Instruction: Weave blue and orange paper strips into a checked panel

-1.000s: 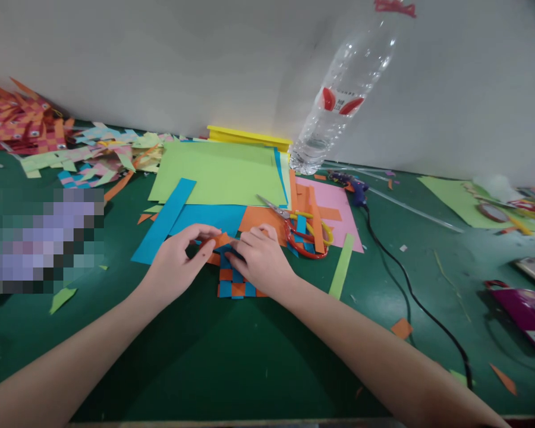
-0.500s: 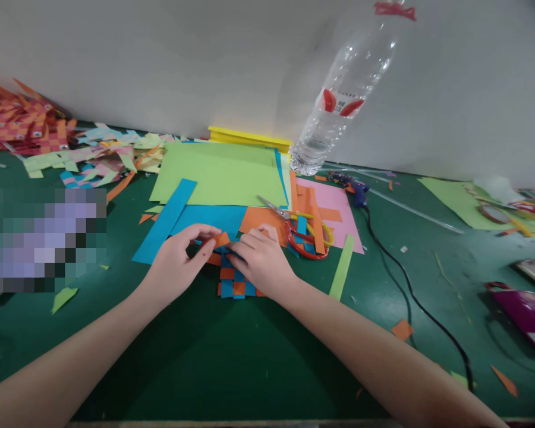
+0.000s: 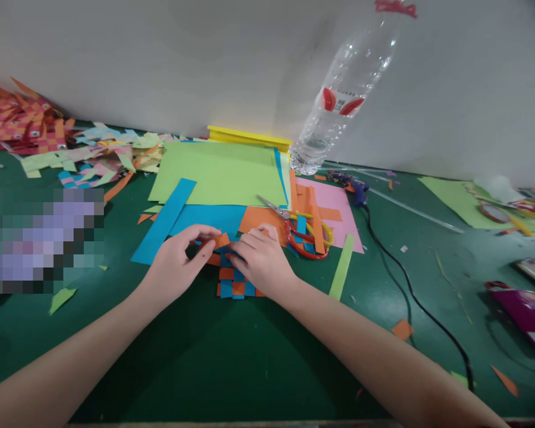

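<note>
A small woven paper mat (image 3: 238,290) in a blue and orange check lies on the green table. My left hand (image 3: 173,261) pinches the end of an orange paper strip (image 3: 222,240) between thumb and fingers at the mat's upper left edge. Over the mat's right side rests my right hand (image 3: 267,261), its fingers bent and pressed together on the weave, hiding much of it. Just beyond my right hand are scissors (image 3: 317,257) with red and yellow handles, partly covered by orange and blue paper pieces. Behind my left hand, a blue paper strip (image 3: 169,214) lies slanted.
Green paper sheets (image 3: 218,172) are stacked at the back, near a tilted clear bottle (image 3: 339,107). A glue gun (image 3: 359,191) trails its black cord (image 3: 396,276) across the right side. Paper scraps (image 3: 111,151) and red-orange woven pieces (image 3: 22,122) pile up at the far left.
</note>
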The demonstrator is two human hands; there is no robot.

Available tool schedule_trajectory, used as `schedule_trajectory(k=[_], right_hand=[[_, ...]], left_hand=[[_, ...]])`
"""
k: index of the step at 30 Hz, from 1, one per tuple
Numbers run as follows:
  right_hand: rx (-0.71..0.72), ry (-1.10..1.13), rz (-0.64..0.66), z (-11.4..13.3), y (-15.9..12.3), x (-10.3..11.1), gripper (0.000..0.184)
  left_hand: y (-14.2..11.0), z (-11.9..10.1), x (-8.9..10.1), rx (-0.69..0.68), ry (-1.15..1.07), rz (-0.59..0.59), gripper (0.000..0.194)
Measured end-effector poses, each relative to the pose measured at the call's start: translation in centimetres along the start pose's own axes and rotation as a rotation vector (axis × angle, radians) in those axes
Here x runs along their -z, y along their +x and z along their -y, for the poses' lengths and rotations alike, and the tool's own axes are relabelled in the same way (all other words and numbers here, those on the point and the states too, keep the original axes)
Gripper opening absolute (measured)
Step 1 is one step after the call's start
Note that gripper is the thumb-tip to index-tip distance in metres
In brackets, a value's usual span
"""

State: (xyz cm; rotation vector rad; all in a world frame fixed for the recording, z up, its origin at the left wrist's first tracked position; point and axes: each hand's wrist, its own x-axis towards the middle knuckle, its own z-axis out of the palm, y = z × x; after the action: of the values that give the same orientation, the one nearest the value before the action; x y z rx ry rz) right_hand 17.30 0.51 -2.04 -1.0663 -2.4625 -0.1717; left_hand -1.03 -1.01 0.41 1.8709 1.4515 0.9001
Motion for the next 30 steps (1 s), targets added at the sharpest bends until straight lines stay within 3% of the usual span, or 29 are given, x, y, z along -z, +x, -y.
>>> schedule_trajectory(k=[5, 14, 30], right_hand=[[-0.019, 0.047, -0.077, 0.04, -0.01, 0.31, 0.017], [-0.028, 0.119, 0.009, 0.04, -0.06, -0.16, 0.015], [0.000, 0.116, -0.056, 0.00, -0.06, -0.09, 0.008]], left_hand=[[0.01, 0.01, 0.01, -0.002, -0.004, -0.002, 0.023], [0.09, 0.07, 0.06, 0.010, -0.005, -0.013, 0.024], [0.01, 0.36, -0.10, -0.004, -0.021, -0.023, 0.020]])
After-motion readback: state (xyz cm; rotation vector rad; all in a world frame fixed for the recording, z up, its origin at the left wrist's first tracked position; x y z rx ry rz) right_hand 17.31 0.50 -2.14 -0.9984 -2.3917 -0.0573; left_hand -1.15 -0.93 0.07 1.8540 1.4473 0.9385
